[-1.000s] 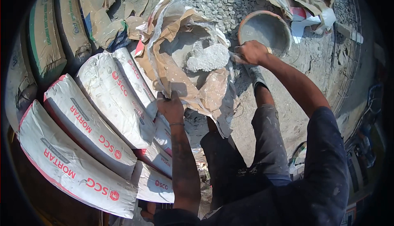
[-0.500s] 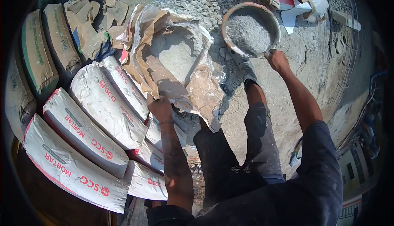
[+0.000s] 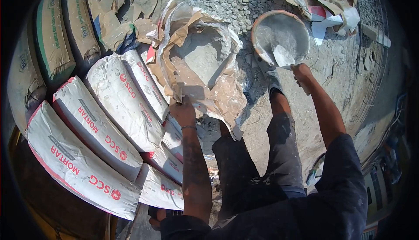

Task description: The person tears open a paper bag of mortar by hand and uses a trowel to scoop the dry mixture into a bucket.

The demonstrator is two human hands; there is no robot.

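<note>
Torn mortar sack (image 3: 205,61) | soft, floppy paper, loose heavy powder | left hand (image 3: 183,111) fingers pinching rim | right hand (image 3: 301,72) fingers gripping pan (image 3: 281,37) edge

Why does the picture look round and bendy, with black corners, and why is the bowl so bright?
Head view: a fisheye lens curves the mortar bags and leaves dark corners; hard sunlight glares off the powder in the bowl and throws sharp shadows inside the open bag; the right hand looks sharp, not blurred.

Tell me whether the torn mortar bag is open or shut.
Open: the torn mortar bag gapes, grey powder showing inside; the left hand holds its edge.
</note>
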